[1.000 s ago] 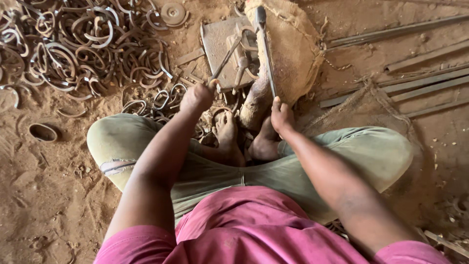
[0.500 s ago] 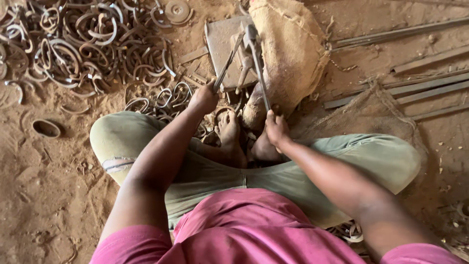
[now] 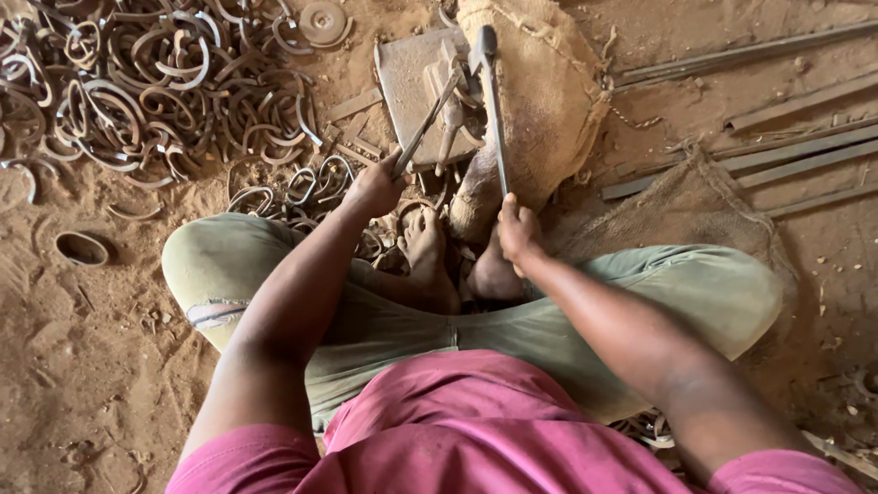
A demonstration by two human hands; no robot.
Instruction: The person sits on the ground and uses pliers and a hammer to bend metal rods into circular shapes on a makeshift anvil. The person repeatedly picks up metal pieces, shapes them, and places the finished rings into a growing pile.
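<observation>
I sit cross-legged on sandy ground. My left hand (image 3: 373, 189) grips a thin metal rod (image 3: 426, 123) that slants up onto a flat steel plate (image 3: 412, 80). My right hand (image 3: 518, 230) is closed around the long handle of a hammer (image 3: 495, 119), whose head rests near the plate's upper right corner. A small metal piece lies on the plate between rod tip and hammer head. My bare feet (image 3: 426, 247) lie just below the plate.
A big heap of bent metal hooks and rings (image 3: 155, 87) fills the upper left. A burlap sack (image 3: 549, 91) lies right of the plate. Long metal bars (image 3: 768, 155) lie at the right. One oval ring (image 3: 80, 248) sits alone at the left.
The hammer handle, first held low by my right hand, has swung up so its head meets the plate. My left hand with the rod has moved up to the plate.
</observation>
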